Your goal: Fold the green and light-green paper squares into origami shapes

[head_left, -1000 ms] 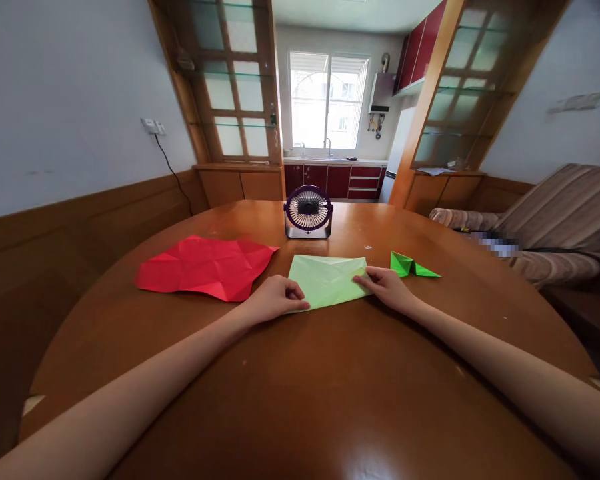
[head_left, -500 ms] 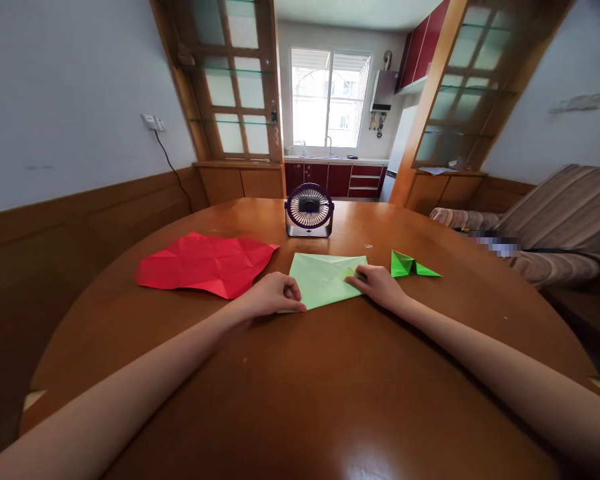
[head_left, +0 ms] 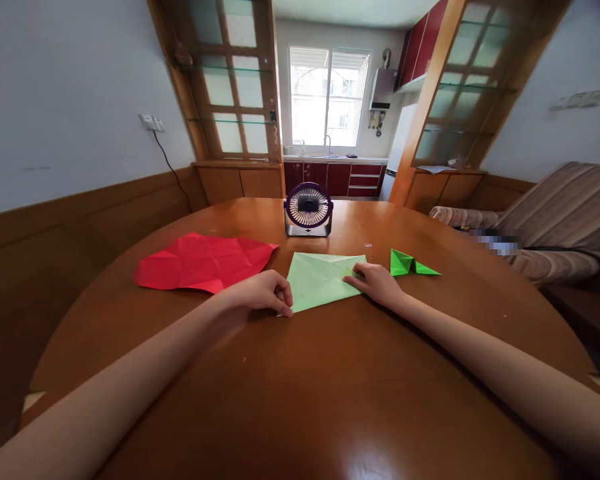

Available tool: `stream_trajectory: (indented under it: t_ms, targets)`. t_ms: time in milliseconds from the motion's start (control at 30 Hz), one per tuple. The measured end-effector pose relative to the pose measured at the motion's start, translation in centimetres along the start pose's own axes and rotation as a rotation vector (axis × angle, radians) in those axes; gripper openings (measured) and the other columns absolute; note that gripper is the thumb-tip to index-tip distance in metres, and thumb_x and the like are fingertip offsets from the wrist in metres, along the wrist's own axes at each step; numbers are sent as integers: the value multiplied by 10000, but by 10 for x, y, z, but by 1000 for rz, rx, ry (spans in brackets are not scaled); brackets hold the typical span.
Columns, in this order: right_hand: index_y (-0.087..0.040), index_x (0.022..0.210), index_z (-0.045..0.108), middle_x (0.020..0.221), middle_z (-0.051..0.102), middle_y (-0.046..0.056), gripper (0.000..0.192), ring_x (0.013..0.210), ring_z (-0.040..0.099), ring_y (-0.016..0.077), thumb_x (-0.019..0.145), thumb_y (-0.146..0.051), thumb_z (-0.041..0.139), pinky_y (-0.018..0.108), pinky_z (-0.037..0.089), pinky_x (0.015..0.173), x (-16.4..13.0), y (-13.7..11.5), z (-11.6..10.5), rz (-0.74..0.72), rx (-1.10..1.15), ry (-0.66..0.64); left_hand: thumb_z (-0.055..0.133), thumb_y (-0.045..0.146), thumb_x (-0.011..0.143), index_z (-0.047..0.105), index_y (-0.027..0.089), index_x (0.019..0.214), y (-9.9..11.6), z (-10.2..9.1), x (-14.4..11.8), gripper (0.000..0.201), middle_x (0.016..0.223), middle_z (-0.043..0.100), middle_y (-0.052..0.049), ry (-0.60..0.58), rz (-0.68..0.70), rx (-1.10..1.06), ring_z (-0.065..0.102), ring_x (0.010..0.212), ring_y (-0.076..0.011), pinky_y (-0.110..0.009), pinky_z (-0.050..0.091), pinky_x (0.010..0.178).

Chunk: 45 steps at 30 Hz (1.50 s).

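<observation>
A folded sheet of light green paper (head_left: 314, 283) lies flat on the table in front of me. My left hand (head_left: 270, 293) is closed, its thumb and fingertips pinching the paper's near left corner. At the sheet's right side, my right hand (head_left: 376, 283) has curled fingers closed on it, the thumb pressed on its upper face. Close to the right hand stands a small folded bright green paper piece (head_left: 411, 264), apart from it. A creased red sheet of paper (head_left: 200, 261) spreads out to the left, partly behind my left hand.
A small purple-rimmed desk fan (head_left: 309, 208) stands beyond the papers on the round wooden table (head_left: 300, 400). To the right is a striped armchair (head_left: 565, 207). A wall socket (head_left: 151, 123) with a black cable is on the left.
My left hand has slid left along the light green paper's near edge to its corner, uncovering more of it. My right hand has stayed nearly in place.
</observation>
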State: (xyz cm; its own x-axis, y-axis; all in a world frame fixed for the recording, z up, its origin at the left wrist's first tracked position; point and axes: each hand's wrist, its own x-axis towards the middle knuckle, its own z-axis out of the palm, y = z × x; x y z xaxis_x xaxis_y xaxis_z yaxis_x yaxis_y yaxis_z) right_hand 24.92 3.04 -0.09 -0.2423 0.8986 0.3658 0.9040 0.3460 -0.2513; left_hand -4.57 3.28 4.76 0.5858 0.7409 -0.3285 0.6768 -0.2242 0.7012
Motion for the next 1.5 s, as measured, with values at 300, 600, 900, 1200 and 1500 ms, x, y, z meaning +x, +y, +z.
stream_trajectory:
  t_ms: [300, 600, 900, 1200, 1500]
  targets:
    - [-194, 676, 473, 649, 551, 10, 348, 618, 494, 151, 895, -454, 551, 248, 274, 566, -1, -1, -1, 7, 11, -2, 806, 539, 567, 627, 182, 712, -9, -12, -3, 425, 663, 572, 19, -21, 47, 199, 500, 610, -124, -232, 331, 529]
    - [-190, 700, 518, 658, 580, 23, 331, 608, 504, 155, 895, -456, 546, 249, 272, 556, 0, 2, 2, -10, 12, 7, 467, 515, 936, 564, 218, 1267, 7, 35, 12, 456, 1391, 469, -109, 430, 574, 524, 414, 1291, -274, -421, 312, 1089]
    - [-163, 888, 602, 736, 640, 43, 252, 677, 573, 178, 900, -411, 557, 254, 332, 603, -1, 2, 2, 5, 33, 22, 311, 632, 945, 129, 170, 1536, 8, 57, 10, 772, 1587, 88, -96, 40, 623, 704, 63, 1472, -265, -396, 42, 1206]
    - [-147, 1131, 571, 806, 649, 54, 243, 720, 587, 181, 912, -226, 502, 266, 410, 687, 0, 8, 5, -92, 83, 79, 305, 637, 944, 125, 157, 1536, 7, 57, 8, 783, 1586, 79, -94, 36, 578, 671, 67, 1472, -266, -390, 76, 1206]
    - [-180, 1013, 662, 954, 665, 87, 229, 851, 607, 193, 959, -248, 450, 283, 425, 770, 1, 9, 7, -148, 42, 51, 334, 659, 926, 177, 194, 1531, 5, 57, 10, 779, 1584, 124, -82, 58, 581, 641, 113, 1468, -273, -396, 111, 1200]
